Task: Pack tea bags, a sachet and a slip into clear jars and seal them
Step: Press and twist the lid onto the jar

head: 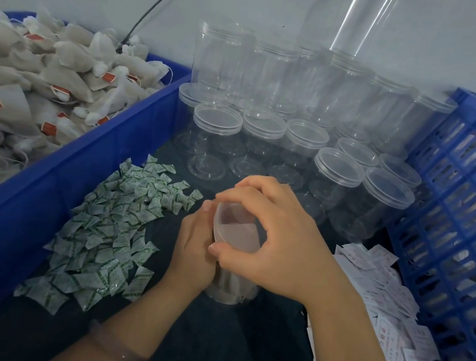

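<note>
Jar (231,286) upright, both hands gripping; dark cloth (233,353) bare nearside.

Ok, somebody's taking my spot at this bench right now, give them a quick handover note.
Left hand grips the side of the filled jar standing on the dark mat.
Right hand sits over its lid, fingers around the rim; whether it is fully tight cannot be told.
Tea bags fill the blue bin at left, sachets lie left of the jar, slips at right, empty jars behind.
Left: finish sealing, set it aside, pack the next.
</note>
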Demonstrator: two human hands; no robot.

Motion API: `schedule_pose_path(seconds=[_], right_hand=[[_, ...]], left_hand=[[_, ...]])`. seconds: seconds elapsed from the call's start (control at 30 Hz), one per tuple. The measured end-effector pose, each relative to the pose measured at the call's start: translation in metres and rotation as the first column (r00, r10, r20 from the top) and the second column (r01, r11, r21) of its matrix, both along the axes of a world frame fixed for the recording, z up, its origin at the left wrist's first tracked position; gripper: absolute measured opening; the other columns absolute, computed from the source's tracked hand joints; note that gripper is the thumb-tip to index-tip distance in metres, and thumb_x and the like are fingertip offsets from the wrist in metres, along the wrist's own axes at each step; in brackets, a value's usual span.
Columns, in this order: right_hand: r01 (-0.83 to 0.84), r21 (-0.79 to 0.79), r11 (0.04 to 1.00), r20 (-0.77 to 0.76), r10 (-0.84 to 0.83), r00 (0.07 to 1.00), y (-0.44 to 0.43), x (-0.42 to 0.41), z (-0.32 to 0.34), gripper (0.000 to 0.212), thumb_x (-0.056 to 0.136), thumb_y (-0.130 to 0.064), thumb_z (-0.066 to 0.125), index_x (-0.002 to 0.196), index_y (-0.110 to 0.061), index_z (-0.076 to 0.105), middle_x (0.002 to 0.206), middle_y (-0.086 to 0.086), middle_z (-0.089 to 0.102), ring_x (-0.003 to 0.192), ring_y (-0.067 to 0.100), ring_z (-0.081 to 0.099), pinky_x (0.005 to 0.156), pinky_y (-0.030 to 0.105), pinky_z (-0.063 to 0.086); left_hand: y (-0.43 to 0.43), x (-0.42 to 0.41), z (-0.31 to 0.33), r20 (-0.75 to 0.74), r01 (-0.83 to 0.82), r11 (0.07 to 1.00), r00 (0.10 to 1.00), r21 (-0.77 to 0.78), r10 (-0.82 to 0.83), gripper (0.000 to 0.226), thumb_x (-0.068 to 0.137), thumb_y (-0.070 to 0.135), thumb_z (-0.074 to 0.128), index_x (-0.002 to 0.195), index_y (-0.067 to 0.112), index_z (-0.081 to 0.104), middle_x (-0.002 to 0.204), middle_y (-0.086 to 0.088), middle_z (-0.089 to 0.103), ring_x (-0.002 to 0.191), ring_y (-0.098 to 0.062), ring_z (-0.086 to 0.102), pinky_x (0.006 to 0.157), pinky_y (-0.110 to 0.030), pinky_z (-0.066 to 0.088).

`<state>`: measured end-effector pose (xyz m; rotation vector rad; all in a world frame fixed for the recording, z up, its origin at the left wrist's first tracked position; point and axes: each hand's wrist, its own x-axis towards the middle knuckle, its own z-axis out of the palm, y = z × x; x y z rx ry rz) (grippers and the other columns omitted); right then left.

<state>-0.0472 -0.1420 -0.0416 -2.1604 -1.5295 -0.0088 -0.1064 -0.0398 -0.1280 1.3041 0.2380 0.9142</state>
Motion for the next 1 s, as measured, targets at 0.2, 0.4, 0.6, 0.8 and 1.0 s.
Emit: schedule_pose_path(seconds=[0.2, 0.4, 0.6, 0.8, 1.0], right_hand=[[0.004, -0.064, 0.998, 0.043, -0.002, 0.999, 0.000, -0.001, 0.002, 0.059, 0.074, -0.062, 0.068, 0.127, -0.044, 0.050, 0.128, -0.021, 0.039, 0.116, 0.003, 0.037, 0.089, 0.024, 0.031], [0.063, -0.005, 0.998, 0.030, -0.063, 0.998, 0.004, -0.005, -0.004, 0.054, 0.072, -0.069, 0.063, 0.120, -0.046, 0.056, 0.121, -0.026, 0.047, 0.111, 0.003, 0.043, 0.088, 0.024, 0.038], [0.089, 0.024, 0.996, 0.110, -0.091, 0.990, 0.002, -0.008, -0.006, 0.051, 0.077, -0.061, 0.067, 0.122, -0.040, 0.059, 0.123, -0.018, 0.050, 0.110, 0.008, 0.046, 0.082, 0.022, 0.033], [0.206, 0.038, 0.978, 0.063, -0.208, 0.976, 0.007, -0.015, -0.009, 0.046, 0.074, -0.062, 0.059, 0.118, -0.046, 0.057, 0.119, -0.022, 0.048, 0.108, 0.006, 0.044, 0.074, 0.016, 0.028], [0.328, 0.053, 0.943, 0.084, -0.331, 0.940, 0.014, -0.025, -0.012, 0.048, 0.077, -0.067, 0.051, 0.119, -0.042, 0.056, 0.118, -0.018, 0.050, 0.107, 0.011, 0.046, 0.075, 0.025, 0.032]], left_hand=[[0.001, 0.001, -0.001, -0.068, -0.036, 0.999, 0.997, 0.035, 0.039, 0.050, 0.105, 0.005, 0.024, 0.078, 0.019, 0.063, 0.069, 0.011, 0.070, 0.065, 0.002, 0.063, 0.058, -0.012, 0.047], [0.001, 0.002, -0.003, -0.112, -0.102, 0.992, 0.988, 0.080, 0.110, 0.045, 0.104, -0.001, 0.029, 0.080, 0.020, 0.060, 0.072, 0.017, 0.069, 0.067, 0.005, 0.063, 0.058, -0.010, 0.046], [0.001, 0.002, -0.004, -0.048, -0.049, 0.999, 0.998, -0.010, 0.048, 0.059, 0.107, 0.015, 0.022, 0.072, 0.025, 0.068, 0.070, 0.005, 0.069, 0.067, -0.005, 0.064, 0.060, -0.019, 0.051], [-0.002, 0.001, -0.001, -0.005, -0.038, 0.999, 0.999, 0.003, 0.038, 0.061, 0.104, 0.022, 0.020, 0.072, 0.032, 0.072, 0.065, 0.007, 0.069, 0.063, -0.002, 0.064, 0.057, -0.016, 0.049], [-0.002, 0.002, 0.000, -0.001, -0.010, 0.999, 1.000, -0.030, 0.010, 0.067, 0.107, 0.022, 0.018, 0.071, 0.033, 0.073, 0.065, 0.005, 0.070, 0.064, -0.004, 0.065, 0.058, -0.017, 0.050]])
